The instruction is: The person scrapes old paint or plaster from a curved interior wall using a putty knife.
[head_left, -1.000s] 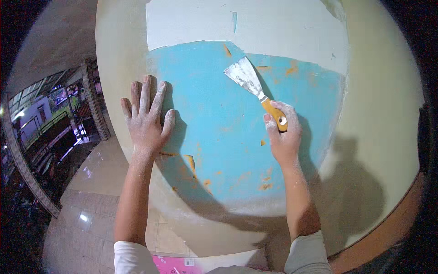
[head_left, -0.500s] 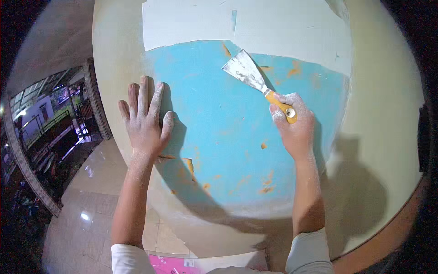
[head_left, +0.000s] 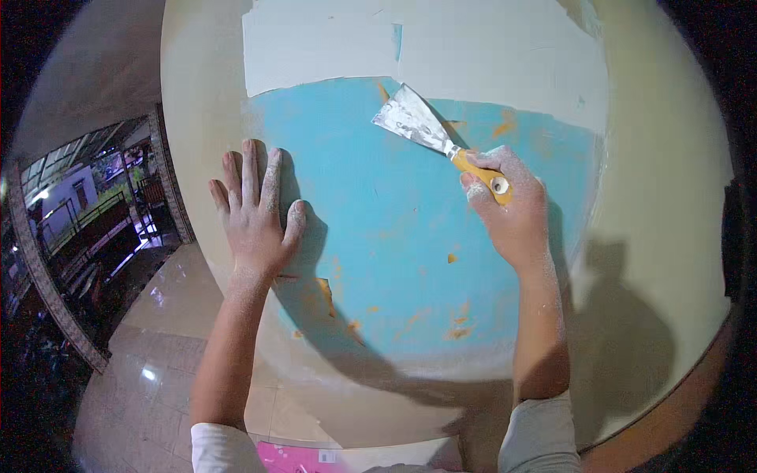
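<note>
My right hand (head_left: 511, 201) is closed around the yellow handle of a putty knife (head_left: 418, 122). Its wide metal blade, smeared with white, points up and left over the blue patch (head_left: 378, 221) of the wall, just under the white-coated area (head_left: 323, 43). Whether the blade touches the surface I cannot tell. My left hand (head_left: 260, 225) lies with fingers spread at the left edge of the blue patch, holding nothing. White powder dusts both hands. Orange-brown chipped spots (head_left: 460, 327) show through the blue.
Plain cream wall (head_left: 662, 197) extends on the right, carrying my shadow. Down at the left is a glossy tiled floor (head_left: 169, 370), with a doorway (head_left: 102, 213) beyond it. A pink printed bag or sheet (head_left: 296, 457) lies at the bottom edge.
The putty knife has shifted slightly left in my right hand, its blade a little flatter. My left hand stays spread on the wall; the view has moved a little.
</note>
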The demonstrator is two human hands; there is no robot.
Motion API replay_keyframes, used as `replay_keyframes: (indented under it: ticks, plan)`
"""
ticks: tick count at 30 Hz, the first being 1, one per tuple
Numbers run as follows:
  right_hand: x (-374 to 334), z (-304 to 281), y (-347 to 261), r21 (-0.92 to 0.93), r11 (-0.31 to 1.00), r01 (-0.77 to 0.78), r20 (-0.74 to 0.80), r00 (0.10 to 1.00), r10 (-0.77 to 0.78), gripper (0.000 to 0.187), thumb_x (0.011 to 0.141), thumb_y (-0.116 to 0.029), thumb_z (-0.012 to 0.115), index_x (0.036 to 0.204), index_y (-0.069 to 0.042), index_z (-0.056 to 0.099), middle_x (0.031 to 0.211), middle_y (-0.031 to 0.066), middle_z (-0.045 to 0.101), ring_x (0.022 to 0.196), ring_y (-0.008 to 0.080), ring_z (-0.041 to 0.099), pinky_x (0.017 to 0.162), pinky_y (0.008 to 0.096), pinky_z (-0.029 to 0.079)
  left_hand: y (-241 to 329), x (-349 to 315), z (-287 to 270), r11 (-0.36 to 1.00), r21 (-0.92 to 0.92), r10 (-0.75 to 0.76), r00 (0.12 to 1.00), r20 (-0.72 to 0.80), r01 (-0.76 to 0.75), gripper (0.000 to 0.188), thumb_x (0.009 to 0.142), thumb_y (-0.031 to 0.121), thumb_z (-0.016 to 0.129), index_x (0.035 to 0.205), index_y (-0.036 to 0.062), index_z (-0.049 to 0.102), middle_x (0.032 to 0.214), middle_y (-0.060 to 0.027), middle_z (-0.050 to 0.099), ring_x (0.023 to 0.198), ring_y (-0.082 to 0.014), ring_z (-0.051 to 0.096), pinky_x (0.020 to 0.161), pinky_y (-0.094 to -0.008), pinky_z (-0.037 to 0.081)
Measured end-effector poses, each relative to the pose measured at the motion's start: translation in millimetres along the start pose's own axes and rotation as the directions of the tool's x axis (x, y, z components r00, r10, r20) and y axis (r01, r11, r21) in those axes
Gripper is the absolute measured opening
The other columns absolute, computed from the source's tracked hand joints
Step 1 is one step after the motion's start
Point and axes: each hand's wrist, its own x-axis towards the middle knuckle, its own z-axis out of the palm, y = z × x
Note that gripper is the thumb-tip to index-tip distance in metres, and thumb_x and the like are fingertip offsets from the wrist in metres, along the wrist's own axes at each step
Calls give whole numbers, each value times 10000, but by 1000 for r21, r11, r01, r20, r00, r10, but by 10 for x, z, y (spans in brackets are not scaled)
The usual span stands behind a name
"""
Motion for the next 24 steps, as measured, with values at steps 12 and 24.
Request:
replay_keyframes:
  ticks: [12,24]
  plan:
    - [68,72,-16,-2,1000,12,53,999,-12,219,912,-243,672,1085,-113,640,903,130,724,795,323,723,679,393,566,98,-55,63,999,-10,-30,999,20,30,752,897,463,542,1554,163,331,1647,-169,173,1512,-451,89,1162,-684,86]
    - [106,96,160,22,999,33,75,997,-35,225,912,-228,681,1103,-114,649,878,115,725,763,267,731,665,372,566,129,-107,101,999,-11,-52,998,29,52,732,900,457,524,1548,166,348,1638,-172,203,1506,-451,123,1157,-683,108]
